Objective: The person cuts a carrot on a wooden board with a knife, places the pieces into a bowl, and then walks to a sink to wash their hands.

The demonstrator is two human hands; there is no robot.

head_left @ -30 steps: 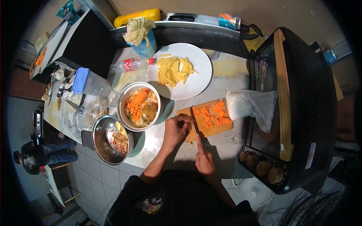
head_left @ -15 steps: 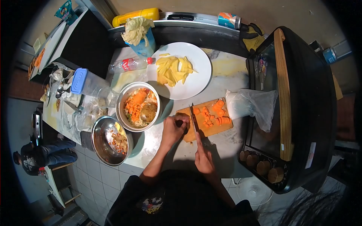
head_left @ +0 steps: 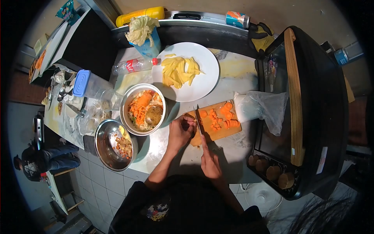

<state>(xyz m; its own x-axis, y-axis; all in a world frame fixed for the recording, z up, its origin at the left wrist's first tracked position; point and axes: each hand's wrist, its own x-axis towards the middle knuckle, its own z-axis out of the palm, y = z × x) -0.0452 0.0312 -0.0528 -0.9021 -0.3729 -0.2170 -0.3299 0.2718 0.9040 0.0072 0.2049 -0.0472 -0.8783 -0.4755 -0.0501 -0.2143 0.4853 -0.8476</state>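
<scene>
My right hand (head_left: 210, 163) is closed round the handle of a knife (head_left: 199, 124), its blade pointing away from me over the left part of a wooden cutting board (head_left: 220, 135). Left of the blade, my left hand (head_left: 181, 132) has its fingers pinched together at the board's left edge. What they hold is too small and hidden to name. Several cut carrot pieces (head_left: 214, 121) lie on the board, right of the knife. A white pot (head_left: 125, 113) with grated carrot and a brown round item stands left of my left hand.
A white plate (head_left: 208, 74) of yellow strips lies behind the board. A steel bowl (head_left: 102, 146), plastic bottle (head_left: 132, 66) and lidded container (head_left: 91, 84) are at left. A plastic bag (head_left: 253, 107) and black oven (head_left: 315, 113) stand right. Another person (head_left: 37, 162) is far left.
The knife blade has shifted very slightly left at its tip, and my left fingers have moved a little beside it. The camera view has shifted slightly.
</scene>
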